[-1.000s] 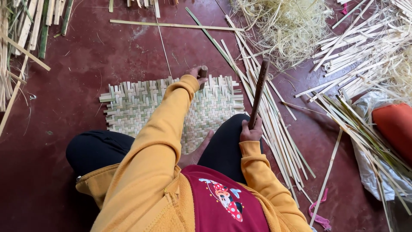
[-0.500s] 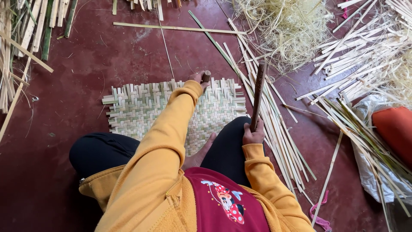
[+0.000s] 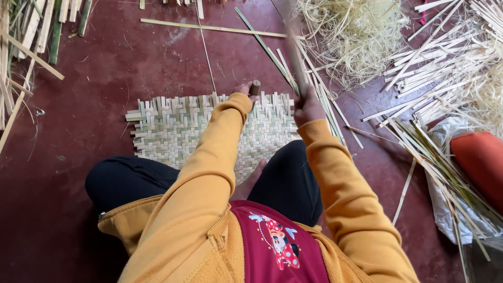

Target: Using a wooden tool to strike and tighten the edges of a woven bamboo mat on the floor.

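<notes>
Hands working over woven bamboo mat (image 3: pixel 178 131)
Left hand (image 3: pixel 245 90) grips peg (image 3: pixel 254 87) at far edge; right hand (image 3: pixel 308 106) clutches raised stick (image 3: pixel 294 55), poised to strike.

Matt woven bamboo mat (image 3: pixel 178 128) lies on smooth, slightly glossy dark-red floor (image 3: pixel 105 63).
</notes>
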